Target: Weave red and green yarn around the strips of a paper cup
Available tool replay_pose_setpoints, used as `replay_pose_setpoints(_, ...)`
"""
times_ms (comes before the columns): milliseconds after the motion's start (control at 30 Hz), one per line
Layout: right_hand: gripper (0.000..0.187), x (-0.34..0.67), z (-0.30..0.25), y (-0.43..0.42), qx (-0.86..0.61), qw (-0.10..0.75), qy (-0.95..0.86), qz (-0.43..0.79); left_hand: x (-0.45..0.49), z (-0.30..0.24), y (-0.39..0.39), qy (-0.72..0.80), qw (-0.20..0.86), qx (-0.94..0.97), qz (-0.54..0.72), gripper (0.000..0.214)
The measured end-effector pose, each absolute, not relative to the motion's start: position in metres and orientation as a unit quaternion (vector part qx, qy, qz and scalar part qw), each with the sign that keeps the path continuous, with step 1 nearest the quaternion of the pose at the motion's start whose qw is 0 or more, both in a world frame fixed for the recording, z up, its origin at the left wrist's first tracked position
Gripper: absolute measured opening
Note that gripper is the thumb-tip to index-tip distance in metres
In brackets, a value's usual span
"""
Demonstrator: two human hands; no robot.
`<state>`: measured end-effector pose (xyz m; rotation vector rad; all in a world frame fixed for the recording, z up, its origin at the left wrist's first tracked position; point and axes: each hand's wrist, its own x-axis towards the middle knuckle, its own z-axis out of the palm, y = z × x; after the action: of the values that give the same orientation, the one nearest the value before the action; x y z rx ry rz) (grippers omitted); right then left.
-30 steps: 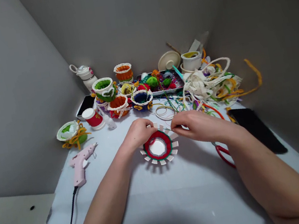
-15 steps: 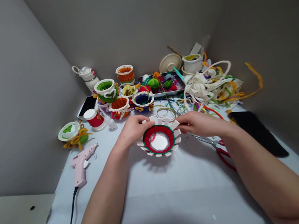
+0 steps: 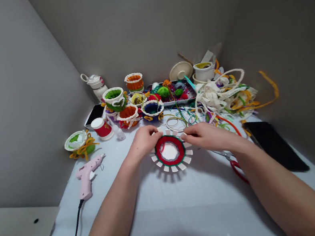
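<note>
Between my hands is a paper cup [image 3: 172,161] with its wall cut into white strips that fan outward. Red yarn is woven round its inside, edged by a green strand, and the round white bottom shows in the middle. My left hand [image 3: 146,140] pinches strips at the upper left of the rim. With thumb and fingers closed, my right hand [image 3: 198,134] grips the rim at the upper right. Red-handled scissors [image 3: 235,163] lie partly beneath my right forearm.
A pink glue gun [image 3: 87,177] with a black cord lies at left. Behind stand yarn-woven cups [image 3: 115,99], a red paper cup [image 3: 102,128] and a tray of yarn balls [image 3: 170,102]. Tangled white trim [image 3: 214,93] and a black phone [image 3: 274,146] are at right.
The cup has tipped so its opening faces me more, and its strips spread wider round the rim. My right hand has shifted slightly left onto the rim. The view has moved a little.
</note>
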<state>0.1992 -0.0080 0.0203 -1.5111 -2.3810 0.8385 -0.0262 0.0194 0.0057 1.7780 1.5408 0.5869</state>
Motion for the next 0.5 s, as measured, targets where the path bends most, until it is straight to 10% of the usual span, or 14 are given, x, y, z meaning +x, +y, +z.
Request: replay_pose_setpoints(500, 0.035, 0.194, 0.01, -0.009, -0.475, 0.069, -0.838, 0.26, -0.017, -0.004, 0.013, 0.487, 0.376, 0.773, 0.153, 0.021)
